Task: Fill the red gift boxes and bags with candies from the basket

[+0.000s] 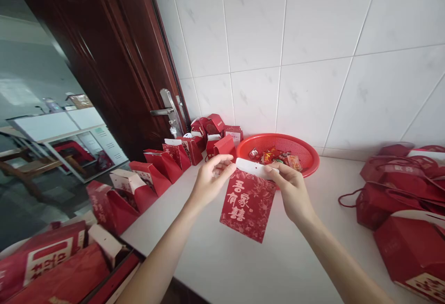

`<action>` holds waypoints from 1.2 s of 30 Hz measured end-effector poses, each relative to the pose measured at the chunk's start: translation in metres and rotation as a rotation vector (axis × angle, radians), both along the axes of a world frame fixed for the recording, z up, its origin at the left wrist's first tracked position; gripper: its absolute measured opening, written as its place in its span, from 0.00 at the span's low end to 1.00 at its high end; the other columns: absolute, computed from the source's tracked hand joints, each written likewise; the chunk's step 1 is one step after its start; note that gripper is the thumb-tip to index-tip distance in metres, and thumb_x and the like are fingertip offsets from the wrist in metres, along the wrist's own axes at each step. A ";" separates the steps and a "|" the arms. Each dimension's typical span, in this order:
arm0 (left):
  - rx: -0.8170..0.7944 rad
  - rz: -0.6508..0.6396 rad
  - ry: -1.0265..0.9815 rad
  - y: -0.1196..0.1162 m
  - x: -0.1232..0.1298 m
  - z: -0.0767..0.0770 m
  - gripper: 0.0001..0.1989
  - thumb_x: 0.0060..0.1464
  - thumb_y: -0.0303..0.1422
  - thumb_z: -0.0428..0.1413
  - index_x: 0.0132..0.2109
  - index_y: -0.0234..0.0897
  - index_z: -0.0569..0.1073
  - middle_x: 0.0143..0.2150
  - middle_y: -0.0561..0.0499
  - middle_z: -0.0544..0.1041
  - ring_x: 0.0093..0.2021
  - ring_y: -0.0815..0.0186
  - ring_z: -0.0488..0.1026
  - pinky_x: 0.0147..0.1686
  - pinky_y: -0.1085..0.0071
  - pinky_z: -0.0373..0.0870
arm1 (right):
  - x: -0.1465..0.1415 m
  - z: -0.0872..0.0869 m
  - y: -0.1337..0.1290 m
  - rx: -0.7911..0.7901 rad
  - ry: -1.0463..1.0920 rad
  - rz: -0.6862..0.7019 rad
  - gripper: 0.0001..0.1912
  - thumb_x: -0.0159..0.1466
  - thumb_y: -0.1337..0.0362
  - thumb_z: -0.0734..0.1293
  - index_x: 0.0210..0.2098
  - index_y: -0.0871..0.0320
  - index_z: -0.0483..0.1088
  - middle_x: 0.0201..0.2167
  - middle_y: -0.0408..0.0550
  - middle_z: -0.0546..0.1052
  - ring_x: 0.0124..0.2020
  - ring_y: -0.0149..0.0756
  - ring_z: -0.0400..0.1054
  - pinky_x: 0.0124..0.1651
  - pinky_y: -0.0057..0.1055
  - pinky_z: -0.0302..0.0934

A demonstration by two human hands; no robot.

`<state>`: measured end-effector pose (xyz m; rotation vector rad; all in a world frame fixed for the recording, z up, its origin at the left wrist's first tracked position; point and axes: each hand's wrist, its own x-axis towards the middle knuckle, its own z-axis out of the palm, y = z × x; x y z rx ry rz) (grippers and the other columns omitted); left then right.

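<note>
A red paper candy box point(246, 206) with white Chinese characters and a floral print hangs upright in front of me, its white top flap point(255, 168) raised. My right hand point(290, 186) pinches the right end of that flap between thumb and fingers. At the flap's left corner is my left hand point(213, 179), fingers curled and the thumb against the edge. Just behind the box, a red plastic basket point(311, 160) holds several wrapped candies point(273, 156). The back of the box is hidden.
Red candy boxes point(163, 165) line the left edge of the white table point(205, 253), with more against the tiled wall point(253, 30). Red handled boxes point(410, 243) pile up on the right. A dark wooden door point(114, 44) stands at the left.
</note>
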<state>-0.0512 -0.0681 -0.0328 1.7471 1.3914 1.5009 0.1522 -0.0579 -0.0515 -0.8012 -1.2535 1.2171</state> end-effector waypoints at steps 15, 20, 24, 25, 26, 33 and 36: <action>-0.123 -0.068 -0.268 0.015 0.033 -0.007 0.13 0.48 0.41 0.62 0.25 0.36 0.75 0.24 0.55 0.69 0.29 0.68 0.65 0.34 0.72 0.63 | 0.022 0.000 0.012 -0.029 0.008 -0.016 0.20 0.56 0.46 0.73 0.34 0.57 0.74 0.34 0.47 0.76 0.34 0.37 0.68 0.38 0.32 0.62; -0.126 -0.001 -0.374 0.016 0.036 -0.015 0.12 0.45 0.41 0.63 0.25 0.37 0.75 0.26 0.54 0.72 0.31 0.67 0.67 0.36 0.71 0.67 | 0.033 0.008 0.012 0.045 -0.218 -0.065 0.21 0.55 0.44 0.73 0.28 0.57 0.72 0.28 0.45 0.75 0.32 0.36 0.67 0.35 0.31 0.61; -0.133 -0.029 -0.387 0.015 0.038 -0.024 0.12 0.46 0.41 0.63 0.26 0.37 0.76 0.27 0.53 0.73 0.33 0.66 0.69 0.37 0.71 0.67 | 0.041 0.007 0.015 0.059 -0.385 -0.006 0.22 0.55 0.45 0.73 0.24 0.58 0.70 0.22 0.42 0.69 0.26 0.32 0.62 0.29 0.29 0.55; -0.127 -0.044 -0.398 0.014 0.039 -0.027 0.12 0.47 0.41 0.63 0.26 0.37 0.76 0.27 0.53 0.74 0.33 0.66 0.69 0.38 0.71 0.67 | 0.042 0.007 0.016 0.061 -0.404 0.005 0.22 0.56 0.44 0.72 0.23 0.58 0.69 0.21 0.42 0.68 0.26 0.31 0.60 0.28 0.29 0.54; -0.118 -0.063 -0.412 0.013 0.040 -0.031 0.12 0.48 0.41 0.62 0.27 0.37 0.76 0.27 0.53 0.74 0.33 0.66 0.69 0.38 0.70 0.67 | 0.043 0.006 0.016 0.060 -0.416 0.011 0.23 0.56 0.44 0.72 0.23 0.57 0.69 0.21 0.41 0.67 0.25 0.31 0.59 0.28 0.29 0.53; -0.059 -0.139 -0.387 0.005 0.039 -0.053 0.15 0.54 0.38 0.61 0.23 0.36 0.70 0.25 0.56 0.66 0.29 0.69 0.61 0.32 0.72 0.61 | 0.046 -0.003 0.013 -0.008 -0.490 0.070 0.19 0.55 0.48 0.72 0.25 0.58 0.70 0.25 0.44 0.72 0.30 0.35 0.65 0.32 0.31 0.56; -0.085 -0.173 -0.372 0.005 0.035 -0.057 0.18 0.55 0.38 0.60 0.22 0.36 0.67 0.23 0.57 0.63 0.28 0.70 0.59 0.31 0.73 0.60 | 0.051 -0.009 0.007 -0.038 -0.530 0.087 0.21 0.55 0.48 0.73 0.22 0.56 0.65 0.22 0.42 0.70 0.28 0.34 0.64 0.30 0.30 0.55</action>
